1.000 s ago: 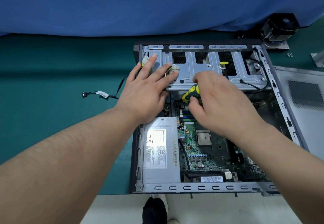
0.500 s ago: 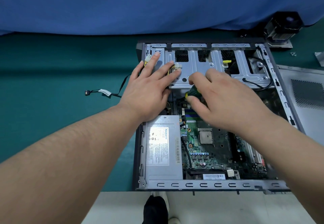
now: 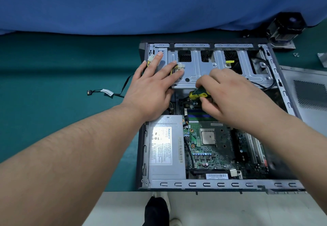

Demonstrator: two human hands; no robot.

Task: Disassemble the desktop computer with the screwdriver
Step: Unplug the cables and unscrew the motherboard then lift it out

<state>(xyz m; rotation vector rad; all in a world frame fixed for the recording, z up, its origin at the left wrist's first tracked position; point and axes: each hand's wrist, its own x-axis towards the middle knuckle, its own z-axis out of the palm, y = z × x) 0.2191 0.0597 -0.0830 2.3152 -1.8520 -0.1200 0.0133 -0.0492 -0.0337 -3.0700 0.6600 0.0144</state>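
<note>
The open desktop computer case point(image 3: 221, 184) lies flat on the green mat. Inside are a grey power supply point(image 3: 166, 147) at the left, a green motherboard point(image 3: 212, 147) and a silver drive cage point(image 3: 203, 66) at the far end. My left hand point(image 3: 152, 85) rests flat with straight fingers on the cage's left part, over white power connectors. My right hand point(image 3: 230, 96) grips the yellow and green screwdriver point(image 3: 199, 93) by its handle just below the cage's near edge. The screwdriver's shaft and tip are hidden.
A loose black cable point(image 3: 106, 93) lies on the mat left of the case. The removed side panel point(image 3: 307, 98) lies to the right. A black cooler fan point(image 3: 284, 27) and small screws point(image 3: 296, 54) sit at the far right. The table's near edge runs just behind the case.
My right hand has turned on the screwdriver handle, its fingers shifting round it. The left hand has stayed on the drive cage.
</note>
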